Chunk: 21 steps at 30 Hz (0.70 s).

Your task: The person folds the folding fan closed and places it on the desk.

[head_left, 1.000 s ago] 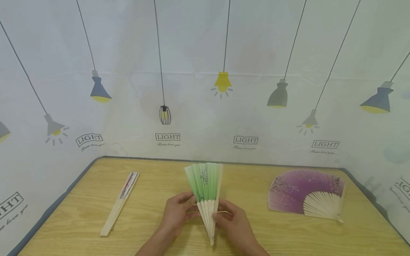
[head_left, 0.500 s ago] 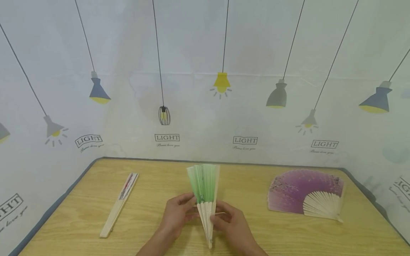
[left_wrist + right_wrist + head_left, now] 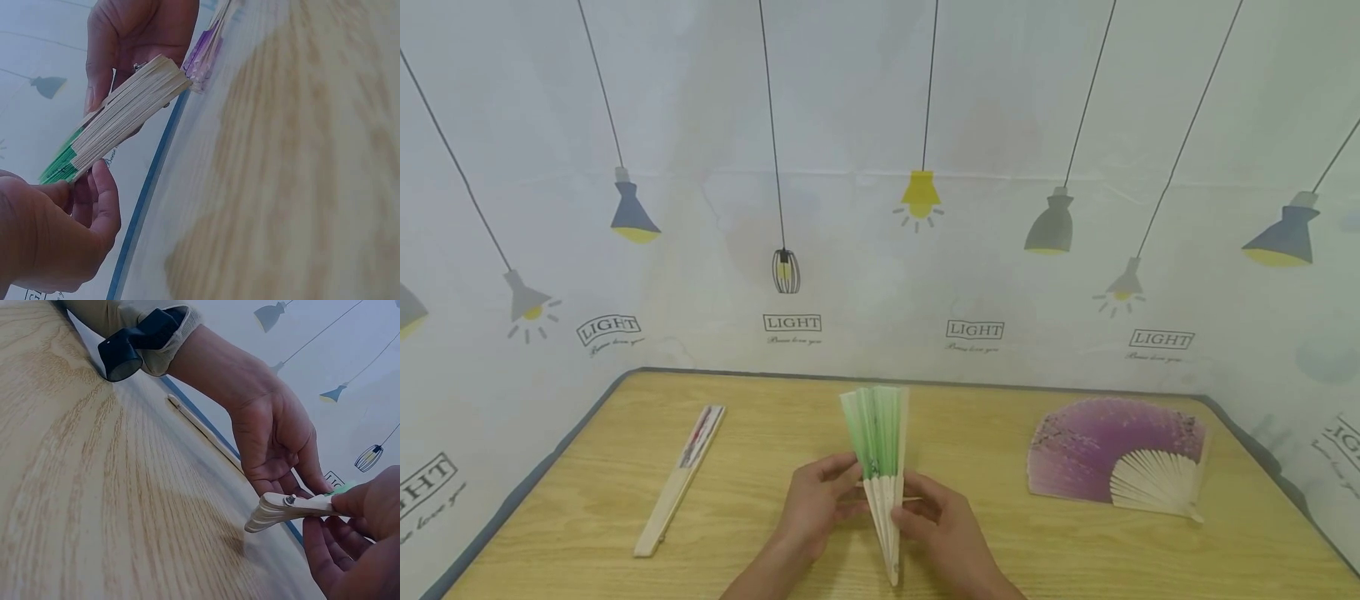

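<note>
A green folding fan (image 3: 880, 433) with pale ribs is partly spread, held between both hands at the middle of the table. My left hand (image 3: 816, 504) grips its left edge, near where the green leaf meets the ribs. On the other side my right hand (image 3: 943, 521) pinches the outer rib, thumb on the front face. The rib ends gather at a small metal pivot (image 3: 289, 500), seen in the right wrist view. In the left wrist view the ribs (image 3: 128, 112) form a thick stack, raised off the table. Some fingers of both hands are hidden behind the fan.
On the left of the wooden table (image 3: 760, 433) lies a folded fan (image 3: 679, 483) with a dark and red pattern. An opened purple fan (image 3: 1108, 454) lies at the right. A white cloth wall (image 3: 880, 275) printed with lamps stands along the table's back and sides.
The green fan has narrowed, its right edge drawn in toward the left. My right hand has shifted slightly left with it, while the left hand has barely moved.
</note>
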Each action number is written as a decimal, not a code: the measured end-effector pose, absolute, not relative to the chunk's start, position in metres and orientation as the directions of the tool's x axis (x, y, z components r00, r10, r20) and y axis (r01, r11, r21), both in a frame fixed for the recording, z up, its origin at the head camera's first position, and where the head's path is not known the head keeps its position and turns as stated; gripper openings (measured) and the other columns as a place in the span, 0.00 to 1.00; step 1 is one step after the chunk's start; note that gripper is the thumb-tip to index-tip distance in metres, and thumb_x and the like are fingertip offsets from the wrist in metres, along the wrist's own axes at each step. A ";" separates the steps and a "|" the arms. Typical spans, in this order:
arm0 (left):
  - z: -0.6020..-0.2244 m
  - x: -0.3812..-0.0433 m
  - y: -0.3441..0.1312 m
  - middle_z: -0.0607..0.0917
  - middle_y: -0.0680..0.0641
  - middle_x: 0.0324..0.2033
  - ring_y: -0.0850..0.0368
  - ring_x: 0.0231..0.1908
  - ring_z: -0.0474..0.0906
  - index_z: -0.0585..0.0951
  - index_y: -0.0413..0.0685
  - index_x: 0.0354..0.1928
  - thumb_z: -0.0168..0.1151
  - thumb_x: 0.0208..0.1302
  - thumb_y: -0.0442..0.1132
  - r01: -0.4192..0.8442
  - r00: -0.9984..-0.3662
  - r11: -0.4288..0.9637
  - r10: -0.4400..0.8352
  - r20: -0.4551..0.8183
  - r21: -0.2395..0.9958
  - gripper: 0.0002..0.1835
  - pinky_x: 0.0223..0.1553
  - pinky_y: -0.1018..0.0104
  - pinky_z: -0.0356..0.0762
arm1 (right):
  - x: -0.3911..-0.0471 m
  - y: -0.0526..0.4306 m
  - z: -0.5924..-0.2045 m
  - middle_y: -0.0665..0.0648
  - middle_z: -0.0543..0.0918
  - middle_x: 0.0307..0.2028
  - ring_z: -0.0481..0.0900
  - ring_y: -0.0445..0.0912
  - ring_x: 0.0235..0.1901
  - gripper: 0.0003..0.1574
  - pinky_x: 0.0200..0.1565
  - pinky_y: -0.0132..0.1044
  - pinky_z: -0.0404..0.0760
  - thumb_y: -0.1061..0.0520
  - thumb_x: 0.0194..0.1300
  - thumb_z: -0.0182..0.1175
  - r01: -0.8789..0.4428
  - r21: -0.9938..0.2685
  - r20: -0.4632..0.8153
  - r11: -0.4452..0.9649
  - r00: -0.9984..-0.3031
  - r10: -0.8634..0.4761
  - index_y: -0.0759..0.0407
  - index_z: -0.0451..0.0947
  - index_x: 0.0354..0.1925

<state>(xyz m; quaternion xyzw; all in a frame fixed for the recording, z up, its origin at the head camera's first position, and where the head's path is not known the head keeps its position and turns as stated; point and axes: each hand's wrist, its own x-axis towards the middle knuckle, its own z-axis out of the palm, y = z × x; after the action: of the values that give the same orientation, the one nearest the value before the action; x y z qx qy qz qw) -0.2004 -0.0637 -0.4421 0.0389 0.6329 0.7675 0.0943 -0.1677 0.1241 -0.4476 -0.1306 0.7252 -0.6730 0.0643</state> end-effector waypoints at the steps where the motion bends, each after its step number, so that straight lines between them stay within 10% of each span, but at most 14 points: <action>1: -0.442 -0.201 -0.064 0.83 0.42 0.42 0.50 0.39 0.82 0.72 0.28 0.57 0.56 0.70 0.37 -0.097 -0.978 -0.180 0.197 -0.061 0.979 0.20 0.43 0.57 0.84 | -0.168 0.124 -0.448 0.62 0.78 0.54 0.79 0.52 0.48 0.30 0.46 0.35 0.82 0.59 0.66 0.61 -0.103 -0.993 0.082 0.058 -0.956 -0.281 0.64 0.68 0.64; 21: -0.438 -0.199 -0.062 0.83 0.42 0.43 0.50 0.39 0.82 0.74 0.29 0.57 0.58 0.68 0.36 -0.089 -0.973 -0.161 0.226 -0.051 0.983 0.20 0.42 0.57 0.85 | -0.168 0.124 -0.450 0.63 0.77 0.55 0.79 0.53 0.48 0.28 0.46 0.36 0.83 0.59 0.66 0.61 -0.110 -0.993 0.093 0.036 -0.946 -0.309 0.62 0.70 0.63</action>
<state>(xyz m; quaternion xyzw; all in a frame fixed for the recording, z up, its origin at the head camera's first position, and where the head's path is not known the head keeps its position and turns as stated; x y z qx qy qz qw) -0.1991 -0.0624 -0.4385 0.0534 0.6394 0.7600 0.1035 -0.1679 0.1238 -0.4495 -0.1462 0.7161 -0.6786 0.0735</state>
